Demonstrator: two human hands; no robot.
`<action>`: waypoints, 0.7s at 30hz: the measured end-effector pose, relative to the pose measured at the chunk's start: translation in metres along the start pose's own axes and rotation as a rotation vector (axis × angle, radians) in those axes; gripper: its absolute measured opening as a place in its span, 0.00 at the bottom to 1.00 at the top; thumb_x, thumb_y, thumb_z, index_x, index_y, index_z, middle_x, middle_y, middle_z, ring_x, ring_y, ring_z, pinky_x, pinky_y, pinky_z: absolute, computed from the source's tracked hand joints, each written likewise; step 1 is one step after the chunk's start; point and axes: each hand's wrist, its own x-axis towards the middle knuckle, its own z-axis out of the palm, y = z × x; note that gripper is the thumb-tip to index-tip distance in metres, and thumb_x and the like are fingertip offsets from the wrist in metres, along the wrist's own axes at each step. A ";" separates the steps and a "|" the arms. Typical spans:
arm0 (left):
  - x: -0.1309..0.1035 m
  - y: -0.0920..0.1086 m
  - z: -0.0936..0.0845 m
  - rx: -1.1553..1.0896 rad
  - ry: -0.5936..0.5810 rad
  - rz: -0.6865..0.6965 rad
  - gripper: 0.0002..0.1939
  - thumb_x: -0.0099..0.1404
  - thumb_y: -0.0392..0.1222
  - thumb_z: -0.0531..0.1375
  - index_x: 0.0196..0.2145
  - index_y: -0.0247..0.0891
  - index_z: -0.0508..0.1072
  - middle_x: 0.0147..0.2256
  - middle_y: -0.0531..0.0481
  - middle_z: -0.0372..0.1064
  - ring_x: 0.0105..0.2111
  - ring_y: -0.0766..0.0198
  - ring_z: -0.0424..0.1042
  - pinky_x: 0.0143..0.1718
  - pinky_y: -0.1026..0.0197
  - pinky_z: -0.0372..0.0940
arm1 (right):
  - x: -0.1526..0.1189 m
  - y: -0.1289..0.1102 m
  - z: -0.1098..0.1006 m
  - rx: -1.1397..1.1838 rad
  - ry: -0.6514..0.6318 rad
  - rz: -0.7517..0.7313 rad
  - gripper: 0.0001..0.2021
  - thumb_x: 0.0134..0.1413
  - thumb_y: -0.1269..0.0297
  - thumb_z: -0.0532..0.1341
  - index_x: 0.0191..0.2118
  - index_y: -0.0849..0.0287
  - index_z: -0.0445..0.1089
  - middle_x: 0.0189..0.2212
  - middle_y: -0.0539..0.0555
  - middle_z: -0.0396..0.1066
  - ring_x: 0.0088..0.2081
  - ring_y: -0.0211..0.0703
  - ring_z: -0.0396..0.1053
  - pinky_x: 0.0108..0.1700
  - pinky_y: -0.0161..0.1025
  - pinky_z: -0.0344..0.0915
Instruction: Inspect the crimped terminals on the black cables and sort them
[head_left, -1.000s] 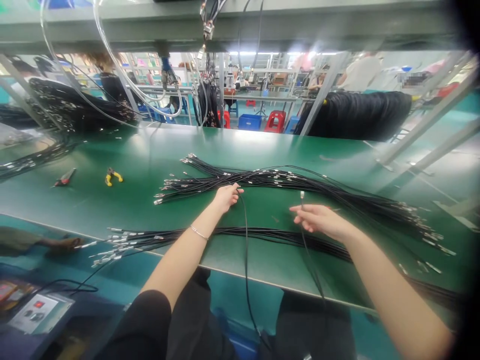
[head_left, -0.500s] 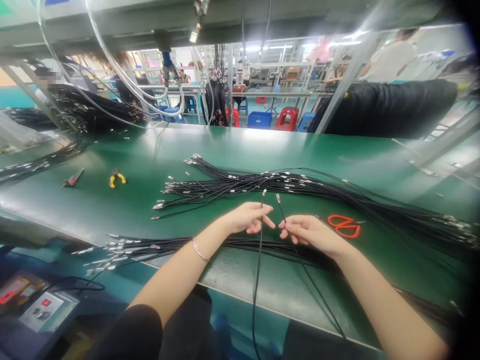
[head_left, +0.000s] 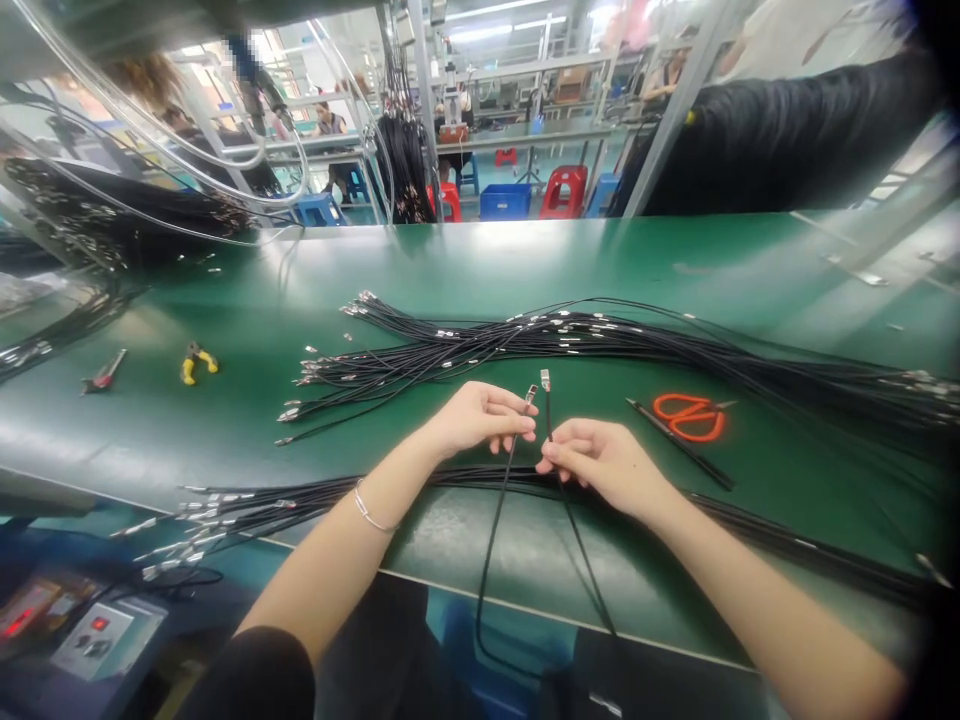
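Observation:
My left hand (head_left: 491, 418) pinches a thin black cable (head_left: 491, 540) just below its metal end, over the green table (head_left: 450, 265). Close beside it on the right, my right hand (head_left: 581, 452) grips another black cable length (head_left: 581, 540), whose metal tip (head_left: 545, 380) points up. Both lengths hang down past the table's front edge. Behind the hands lies a large bundle of black cables (head_left: 637, 335) with metal ends. A second bundle (head_left: 255, 505) runs along the front, passing beneath my hands.
Orange-handled scissors (head_left: 690, 417) and a dark pen-like tool (head_left: 679, 443) lie to the right. Yellow-handled pliers (head_left: 199, 365) and a red-handled tool (head_left: 105, 372) are at the left. A control box (head_left: 109, 635) stands below left; people sit in the background.
The view has shifted. My left fingers have closed near the metal end of their cable, and both cable tips are closer together. The dark pen-like tool has come into fuller view.

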 end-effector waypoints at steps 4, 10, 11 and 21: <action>-0.004 0.004 0.005 -0.038 0.004 -0.012 0.18 0.53 0.43 0.71 0.38 0.27 0.77 0.30 0.40 0.76 0.20 0.68 0.72 0.22 0.67 0.70 | -0.003 -0.002 0.011 0.059 0.015 -0.016 0.20 0.45 0.47 0.68 0.29 0.60 0.68 0.27 0.56 0.77 0.23 0.36 0.68 0.26 0.35 0.65; -0.005 0.007 0.013 -0.116 0.075 0.005 0.20 0.51 0.44 0.72 0.37 0.27 0.78 0.26 0.44 0.75 0.19 0.67 0.72 0.23 0.66 0.71 | -0.004 -0.002 0.017 0.122 -0.004 -0.002 0.20 0.40 0.48 0.71 0.27 0.60 0.67 0.25 0.55 0.76 0.23 0.36 0.70 0.28 0.36 0.68; -0.005 0.007 0.014 -0.119 0.075 0.006 0.19 0.50 0.44 0.72 0.36 0.27 0.78 0.25 0.45 0.74 0.19 0.67 0.72 0.23 0.66 0.71 | -0.005 -0.001 0.017 0.119 -0.007 -0.004 0.20 0.41 0.49 0.71 0.27 0.60 0.67 0.25 0.55 0.76 0.23 0.37 0.70 0.28 0.36 0.68; -0.007 0.007 0.017 -0.121 0.069 0.014 0.18 0.50 0.44 0.72 0.35 0.27 0.78 0.27 0.43 0.75 0.19 0.67 0.72 0.21 0.66 0.71 | -0.006 0.001 0.017 0.113 -0.035 -0.024 0.18 0.44 0.50 0.70 0.28 0.60 0.68 0.25 0.55 0.76 0.23 0.37 0.71 0.28 0.36 0.69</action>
